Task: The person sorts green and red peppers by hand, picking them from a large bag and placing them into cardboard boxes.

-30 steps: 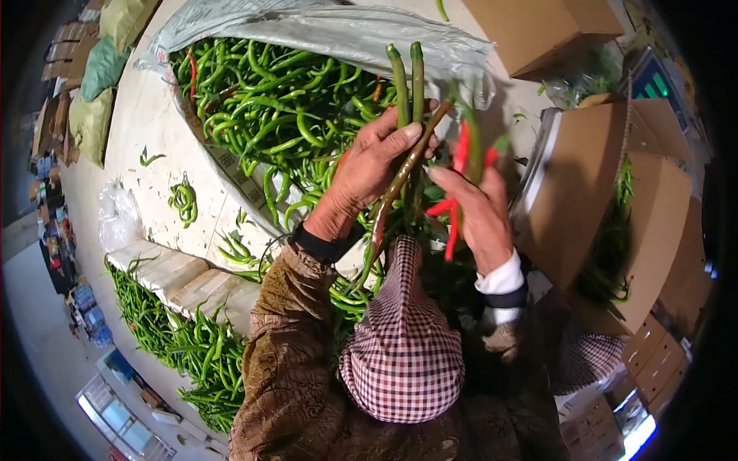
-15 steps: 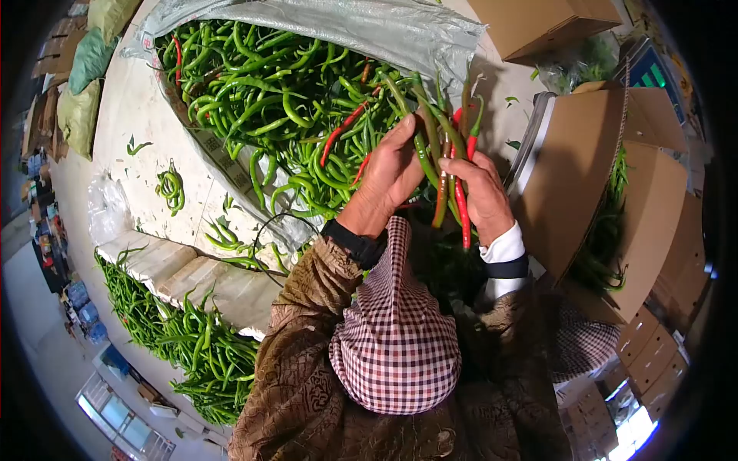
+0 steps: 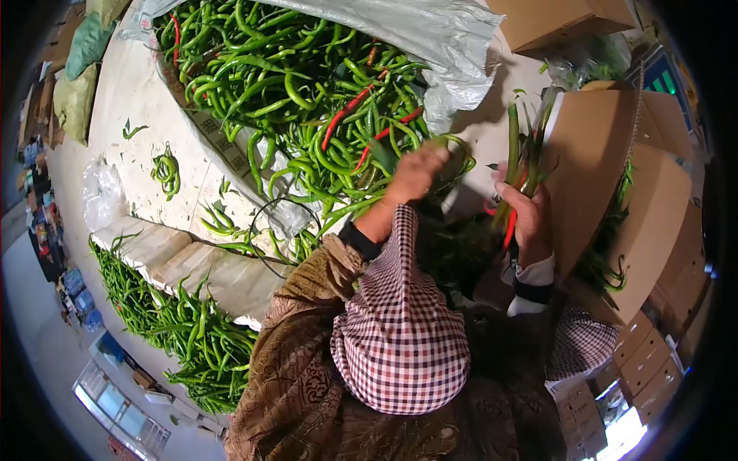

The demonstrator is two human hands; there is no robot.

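My right hand (image 3: 530, 211), closed, grips a bunch of chili peppers (image 3: 516, 150), mostly green and brownish with some red, held upright in front of the cardboard box. Over the right edge of the big heap of green chili peppers (image 3: 300, 92), my left hand (image 3: 415, 175) is closed and slightly blurred. A curved green chili pepper (image 3: 466, 151) shows at its fingertips; how it is gripped is partly hidden. Several red chili peppers (image 3: 344, 117) lie among the green ones, on a grey woven sack (image 3: 453, 46).
An open cardboard box (image 3: 596, 146) with green peppers inside stands at right; another cardboard box (image 3: 565, 23) is behind it. Pale blocks (image 3: 192, 265) edge a second pepper heap (image 3: 207, 346) at lower left. A thin dark loop (image 3: 257, 230) lies near the sack. Checked cloth (image 3: 403, 330) fills the lower middle.
My hands have parted. The right one carried the pepper bunch to the right, toward the box, while the left moved off the bunch, slightly lower and nearer the heap's edge.
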